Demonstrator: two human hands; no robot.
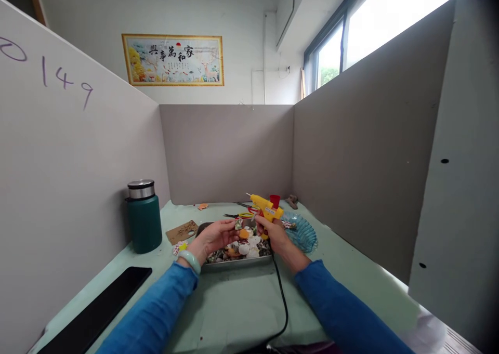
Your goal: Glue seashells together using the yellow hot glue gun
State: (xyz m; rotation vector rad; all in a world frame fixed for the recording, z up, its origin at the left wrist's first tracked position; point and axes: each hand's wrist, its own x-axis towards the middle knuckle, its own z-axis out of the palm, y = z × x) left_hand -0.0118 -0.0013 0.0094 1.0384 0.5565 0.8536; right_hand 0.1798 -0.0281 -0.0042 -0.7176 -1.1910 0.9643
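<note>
A small mottled piece (238, 224), perhaps a shell or stone, is pinched between the fingertips of my left hand (218, 236). My right hand (276, 233) wraps round the handle of a yellow hot glue gun (265, 205). Its nozzle points up and to the left, and a black cord (284, 297) runs down from the handle. Both hands hover over a grey tray (237, 264) filled with shells, pebbles and pale discs (244, 249). An orange piece (244, 234) lies among them, just under my left fingertips.
On the right sits a blue scalloped glass dish (306, 234). Behind the tray lie red-handled pliers (245, 215) and a red cup (275, 200). Leftward are a brown card (182, 232), a green bottle (144, 221) and a black flat slab (97, 312). Grey partitions (230, 154) enclose the table.
</note>
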